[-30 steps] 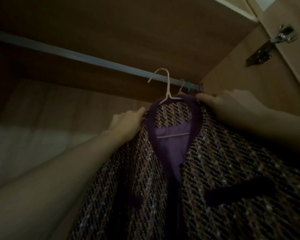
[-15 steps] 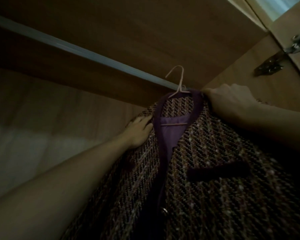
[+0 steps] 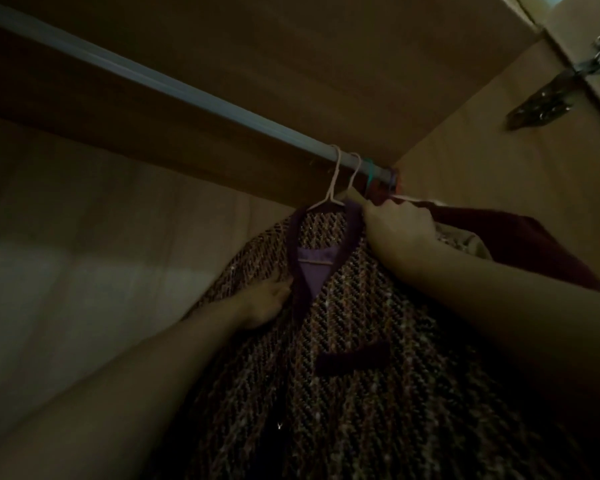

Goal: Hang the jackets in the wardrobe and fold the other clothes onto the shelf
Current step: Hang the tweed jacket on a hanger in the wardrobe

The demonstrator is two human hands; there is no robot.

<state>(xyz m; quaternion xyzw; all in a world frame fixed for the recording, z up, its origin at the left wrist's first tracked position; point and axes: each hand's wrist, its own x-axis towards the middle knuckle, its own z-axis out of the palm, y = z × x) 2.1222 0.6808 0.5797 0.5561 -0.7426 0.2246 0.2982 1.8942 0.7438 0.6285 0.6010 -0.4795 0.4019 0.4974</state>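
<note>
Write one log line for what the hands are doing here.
tweed jacket on white hanger, hooked on rail | left hand touches front | right hand grips shoulder

Pale wardrobe rail running under the top board, carrying white hangers hooked near its right end, tweed jacket hanging below.
</note>
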